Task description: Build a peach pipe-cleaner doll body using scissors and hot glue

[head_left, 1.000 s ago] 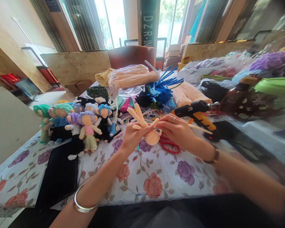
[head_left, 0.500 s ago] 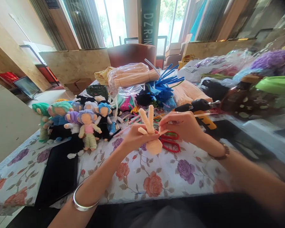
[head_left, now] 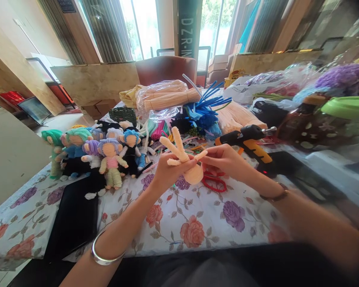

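Fingers of the left hand [head_left: 170,170] are closed around the middle of a peach doll [head_left: 194,174], its round head toward the person and two long prongs pointing away. Thumb and forefinger of the right hand [head_left: 223,158] are drawn together at the doll's short prong [head_left: 201,155] and appear to pinch it; whether the other right fingers grip anything cannot be told. The doll is held up just left of the red scissors [head_left: 214,184]. Beyond the scissors and to their right lies a glue gun [head_left: 251,144]; well to their left sit the dressed dolls [head_left: 110,159]. The step in hand looks like shaping that short prong. The next move probably calls for a firm left hold and a light, close right pinch.
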A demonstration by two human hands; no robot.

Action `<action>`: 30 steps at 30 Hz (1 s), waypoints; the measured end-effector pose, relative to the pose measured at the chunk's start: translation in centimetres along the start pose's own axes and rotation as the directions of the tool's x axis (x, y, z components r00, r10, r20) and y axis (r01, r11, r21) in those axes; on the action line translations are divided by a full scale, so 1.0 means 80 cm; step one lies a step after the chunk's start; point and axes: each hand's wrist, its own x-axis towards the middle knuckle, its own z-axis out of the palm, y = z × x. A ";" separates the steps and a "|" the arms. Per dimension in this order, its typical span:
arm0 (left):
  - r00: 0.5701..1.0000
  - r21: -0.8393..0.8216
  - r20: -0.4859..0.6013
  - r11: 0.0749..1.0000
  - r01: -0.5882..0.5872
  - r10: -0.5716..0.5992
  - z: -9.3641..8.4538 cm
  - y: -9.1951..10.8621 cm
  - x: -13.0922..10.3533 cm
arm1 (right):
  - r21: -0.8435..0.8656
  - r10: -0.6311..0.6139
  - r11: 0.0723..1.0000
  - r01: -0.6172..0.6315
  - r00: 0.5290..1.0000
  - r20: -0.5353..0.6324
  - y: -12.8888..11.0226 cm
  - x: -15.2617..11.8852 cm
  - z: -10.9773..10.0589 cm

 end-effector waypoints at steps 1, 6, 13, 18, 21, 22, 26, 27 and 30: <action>1.000 0.029 -0.021 0.999 -0.012 0.013 0.000 0.000 0.000 | 0.000 0.005 1.000 -0.005 1.000 -0.007 0.001 -0.001 0.002; 0.991 0.174 -0.099 0.982 -0.077 0.095 -0.001 -0.001 -0.002 | -0.159 -0.077 0.985 0.063 0.993 -0.087 0.006 -0.002 0.011; 0.992 0.192 -0.071 0.977 -0.091 0.106 -0.002 -0.003 -0.001 | -0.700 -0.505 0.648 0.301 0.857 -0.098 0.011 -0.005 0.017; 0.998 0.157 -0.059 0.988 -0.014 0.024 -0.003 -0.006 0.000 | -0.867 -0.657 0.295 0.402 0.744 0.121 0.016 -0.009 0.012; 1.000 0.126 -0.023 0.992 0.006 -0.003 -0.003 -0.008 0.001 | -0.871 -0.659 0.240 0.429 0.730 0.178 0.015 -0.010 0.007; 1.000 0.117 -0.007 0.993 0.004 -0.003 -0.002 -0.009 0.001 | -0.866 -0.657 0.256 0.430 0.734 0.171 0.014 -0.010 0.005; 0.999 0.081 0.037 0.996 0.037 -0.040 -0.001 -0.010 0.002 | -0.822 -0.689 0.376 0.428 0.722 0.060 0.011 -0.006 0.001; 0.998 0.074 0.048 0.996 0.046 -0.050 -0.001 -0.009 0.002 | -0.804 -0.696 0.414 0.427 0.717 0.022 0.010 -0.005 0.001; 0.993 0.050 0.092 0.996 0.073 -0.078 -0.001 -0.006 0.000 | -0.735 -0.673 0.541 0.409 0.734 -0.087 0.006 -0.004 -0.002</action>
